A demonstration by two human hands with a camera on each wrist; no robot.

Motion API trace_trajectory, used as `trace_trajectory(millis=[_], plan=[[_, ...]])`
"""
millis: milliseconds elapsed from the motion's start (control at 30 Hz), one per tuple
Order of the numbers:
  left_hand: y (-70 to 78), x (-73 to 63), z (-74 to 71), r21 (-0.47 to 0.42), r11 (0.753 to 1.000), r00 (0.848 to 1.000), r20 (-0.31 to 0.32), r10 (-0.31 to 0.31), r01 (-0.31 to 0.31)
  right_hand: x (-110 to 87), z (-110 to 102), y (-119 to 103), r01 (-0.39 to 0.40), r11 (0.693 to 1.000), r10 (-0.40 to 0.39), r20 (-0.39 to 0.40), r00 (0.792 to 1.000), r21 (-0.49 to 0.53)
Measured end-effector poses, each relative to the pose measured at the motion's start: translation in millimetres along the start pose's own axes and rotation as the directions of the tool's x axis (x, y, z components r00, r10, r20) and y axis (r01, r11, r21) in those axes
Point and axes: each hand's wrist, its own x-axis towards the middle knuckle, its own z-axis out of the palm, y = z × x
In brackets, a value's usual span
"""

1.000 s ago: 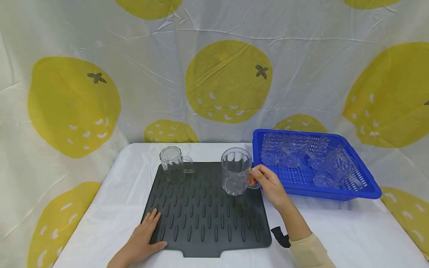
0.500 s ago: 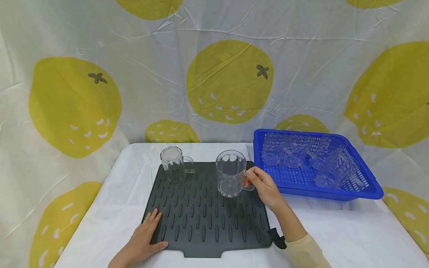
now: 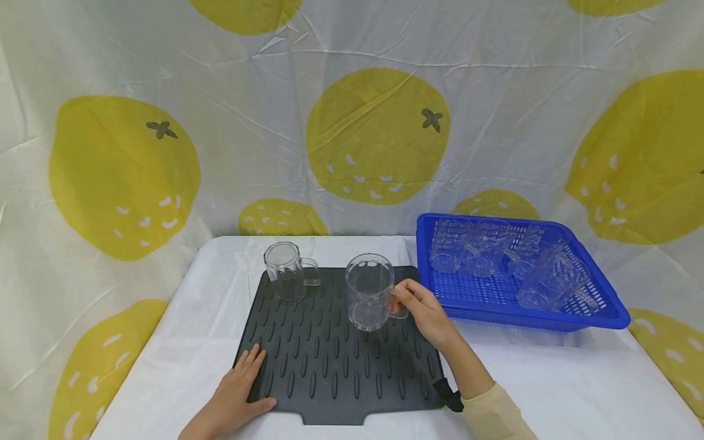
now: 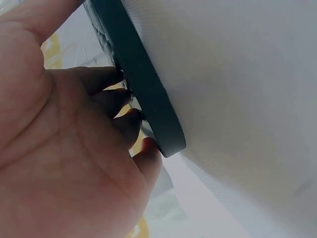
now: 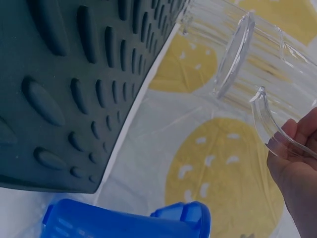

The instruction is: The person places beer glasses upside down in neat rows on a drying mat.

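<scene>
Pinching the handle of a clear mug [image 3: 370,305], the right hand [image 3: 422,313] hangs it above the dark mat [image 3: 330,385]; the left hand [image 3: 233,388], well apart, rests with fingers extended on the mat's near left edge. A second mug [image 3: 287,278] stands at the mat's far left corner. Close by its far right corner, a blue basket [image 3: 506,318] of clear mugs limits sideways room. Ridged mat surface spreads nearer than both mugs; white counter [image 3: 550,379] borders its right edge.

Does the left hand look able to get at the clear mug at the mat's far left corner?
Probably yes: the left hand holds nothing and rests at the near left of the mat, with only bare surface between it and that mug; the held mug is off to the right.
</scene>
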Motion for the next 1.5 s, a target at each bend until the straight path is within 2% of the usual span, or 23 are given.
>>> trace_trajectory(millis=[200,433,633,667,733,833,867,933,1000,1067,1167,1267,1367,1500], plan=[[-0.7,-0.6,0.0,0.010,1.000,1.000,-0.001,0.011,-0.011,0.6,4.4,3.7,-0.020,1.000,0.020,0.023,1.000,-0.002],[2.6,1.3,-1.4,0.024,1.000,1.000,0.003,0.005,-0.005,2.3,8.0,5.7,-0.002,1.000,0.002,0.042,0.999,0.001],[17.5,4.7,-10.6,0.094,0.995,1.000,0.021,-0.023,0.021,2.6,9.2,6.8,0.000,1.000,-0.001,0.050,0.999,0.008],[21.5,5.7,-13.8,0.097,0.995,1.000,0.016,-0.013,0.011,2.9,9.5,6.6,-0.002,1.000,0.002,0.051,0.999,0.010],[32.1,8.4,-20.6,0.048,0.998,0.999,0.000,0.032,-0.032,3.7,10.6,5.9,-0.006,1.000,0.005,0.051,0.999,0.018],[48.3,14.4,-27.6,-0.093,0.984,0.989,-0.024,0.148,-0.149,5.2,12.3,5.1,-0.009,1.000,0.008,0.055,0.998,0.026],[53.3,17.1,-29.0,-0.173,0.967,0.982,-0.018,0.188,-0.188,5.5,12.8,5.0,-0.008,1.000,0.007,0.058,0.998,0.028],[62.4,24.5,-31.8,-0.349,0.908,0.968,0.015,0.251,-0.230,6.1,13.4,4.8,-0.005,0.999,0.003,0.066,0.998,0.032],[70.2,33.3,-34.2,-0.498,0.844,0.963,0.058,0.264,-0.202,6.2,13.6,4.5,-0.006,1.000,0.004,0.073,0.997,0.030],[76.4,42.3,-35.9,-0.617,0.776,0.962,0.110,0.251,-0.132,6.2,14.2,4.1,-0.006,1.000,0.004,0.077,0.997,0.028],[83.5,55.2,-34.9,-0.690,0.724,0.963,0.183,0.196,-0.016,6.5,14.9,3.7,-0.014,1.000,0.012,0.077,0.997,0.021],[87.9,65.3,-29.7,-0.743,0.664,0.948,0.265,0.175,0.085,7.0,16.3,3.3,-0.026,1.000,0.025,0.078,0.997,0.017],[90.7,73.1,-23.2,-0.784,0.601,0.929,0.323,0.179,0.157,7.4,18.5,3.3,-0.029,0.999,0.028,0.086,0.996,0.016],[94.5,79.1,-18.5,-0.806,0.556,0.916,0.357,0.183,0.203,7.5,21.5,3.4,-0.019,1.000,0.017,0.097,0.995,0.024]])
